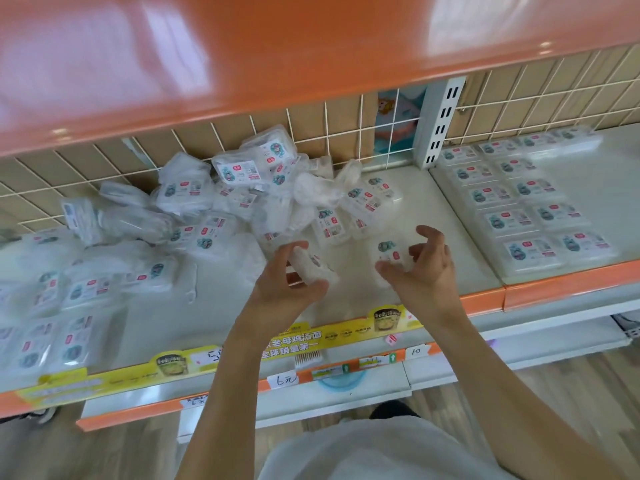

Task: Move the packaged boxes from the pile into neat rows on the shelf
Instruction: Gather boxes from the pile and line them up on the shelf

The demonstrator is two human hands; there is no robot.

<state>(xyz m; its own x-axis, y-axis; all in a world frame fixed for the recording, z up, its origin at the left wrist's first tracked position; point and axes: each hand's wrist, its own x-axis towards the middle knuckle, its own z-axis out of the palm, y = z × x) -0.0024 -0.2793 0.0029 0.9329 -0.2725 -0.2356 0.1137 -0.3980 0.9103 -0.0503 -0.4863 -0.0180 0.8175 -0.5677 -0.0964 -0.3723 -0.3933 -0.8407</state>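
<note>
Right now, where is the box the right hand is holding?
In the head view, that box is right of centre, over the bare shelf, just in front of the pile and left of the neat rows.

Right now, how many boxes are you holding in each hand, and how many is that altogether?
Left grip holds the left box: 1
Right grip holds the right box: 1
Total: 2
The pile behind is too jumbled and blurred to count.
</note>
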